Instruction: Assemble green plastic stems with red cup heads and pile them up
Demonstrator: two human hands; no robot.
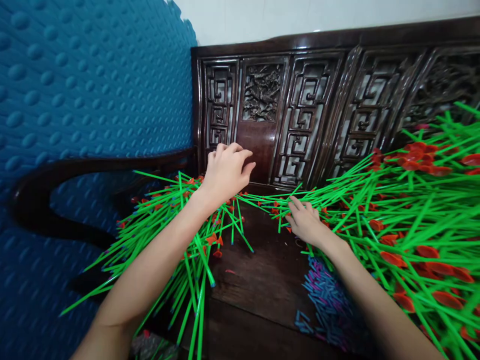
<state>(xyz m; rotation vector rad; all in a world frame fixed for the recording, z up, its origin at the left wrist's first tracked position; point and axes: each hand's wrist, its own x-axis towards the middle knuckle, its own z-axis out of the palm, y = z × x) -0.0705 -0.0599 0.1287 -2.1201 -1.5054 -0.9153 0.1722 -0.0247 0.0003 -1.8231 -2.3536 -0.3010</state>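
Green sticks (450, 215): slender and smooth, apparently plastic, their bright surfaces catching thin streaks of light.
Red cups (427, 251): smooth and plastic-looking, a soft sheen showing on their flared faces.
Small tubes (326, 295): blue and purple, plastic-looking, duller than the sticks.
Bench seat (255, 285): dark wood, smooth, with a muted polish.
Backrest (261, 136): dark wood, varnished to a gloss, highlights glinting along its carved fretwork.
Armrest (37, 185): curved dark wood, smooth, with a low shine.
Blue sheet (93, 90): foam-like, largely matt, studded with rounded bumps.
Wall (300, 20): white, smooth and matt.
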